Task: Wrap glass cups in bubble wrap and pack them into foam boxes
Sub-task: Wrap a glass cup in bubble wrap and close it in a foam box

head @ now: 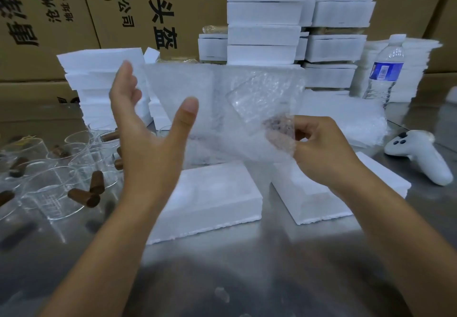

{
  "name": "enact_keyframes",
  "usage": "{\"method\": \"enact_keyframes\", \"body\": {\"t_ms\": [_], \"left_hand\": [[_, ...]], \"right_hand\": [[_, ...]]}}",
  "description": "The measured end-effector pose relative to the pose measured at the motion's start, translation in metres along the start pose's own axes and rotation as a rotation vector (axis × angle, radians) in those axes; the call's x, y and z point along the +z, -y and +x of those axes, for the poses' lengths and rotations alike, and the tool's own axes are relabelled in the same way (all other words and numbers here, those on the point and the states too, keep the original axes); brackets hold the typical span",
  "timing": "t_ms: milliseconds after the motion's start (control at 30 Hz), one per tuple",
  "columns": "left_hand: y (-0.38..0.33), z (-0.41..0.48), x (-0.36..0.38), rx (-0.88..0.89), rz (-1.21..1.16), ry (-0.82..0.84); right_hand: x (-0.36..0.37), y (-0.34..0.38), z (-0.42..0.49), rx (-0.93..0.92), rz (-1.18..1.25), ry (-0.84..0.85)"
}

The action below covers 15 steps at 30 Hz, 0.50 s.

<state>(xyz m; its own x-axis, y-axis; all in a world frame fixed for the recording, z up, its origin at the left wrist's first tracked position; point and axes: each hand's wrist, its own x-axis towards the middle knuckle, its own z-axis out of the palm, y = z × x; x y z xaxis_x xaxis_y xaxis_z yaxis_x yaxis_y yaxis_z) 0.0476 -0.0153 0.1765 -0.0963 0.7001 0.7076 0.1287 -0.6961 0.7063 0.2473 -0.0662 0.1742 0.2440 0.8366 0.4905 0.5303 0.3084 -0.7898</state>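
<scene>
The glass cup (pixel 262 104) was up in the air over the table, tilted and half bundled in a sheet of bubble wrap (pixel 197 99). The right hand (pixel 321 148) pinched the wrap against the cup with curled fingers. The left hand (pixel 143 138) was spread wide, fingers straight, at the sheet's left edge, gripping nothing.

Right underneath, two foam boxes (pixel 210 198) lay side by side on the steel table (pixel 247 255) with a narrow gap between them. Bare cups (pixel 49 188) with brown handles crowded the left edge. A white controller (pixel 418 158) and a water bottle (pixel 385 69) sat off right; the bottle's blue label was too blurry to read.

Behind the stacked foam (pixel 264 20), the cartons (pixel 123 7) read "有限公司", "头盔" and "西区". The widest open stretch of steel ran between the foam boxes and the person.
</scene>
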Motion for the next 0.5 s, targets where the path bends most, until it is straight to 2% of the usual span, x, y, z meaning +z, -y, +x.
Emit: {"method": "enact_keyframes", "body": {"t_ms": [67, 133, 500], "left_hand": [[0.008, 0.007, -0.004, -0.236, -0.181, 0.069], [0.015, 0.009, -0.004, -0.367, -0.299, 0.153], [0.041, 0.01, -0.005, -0.388, -0.349, 0.286]], "right_hand": [[0.0, 0.001, -0.001, 0.001, 0.006, 0.016], [0.001, 0.001, -0.002, 0.006, 0.011, 0.043], [0.0, 0.003, -0.001, 0.064, 0.205, 0.057]]}}
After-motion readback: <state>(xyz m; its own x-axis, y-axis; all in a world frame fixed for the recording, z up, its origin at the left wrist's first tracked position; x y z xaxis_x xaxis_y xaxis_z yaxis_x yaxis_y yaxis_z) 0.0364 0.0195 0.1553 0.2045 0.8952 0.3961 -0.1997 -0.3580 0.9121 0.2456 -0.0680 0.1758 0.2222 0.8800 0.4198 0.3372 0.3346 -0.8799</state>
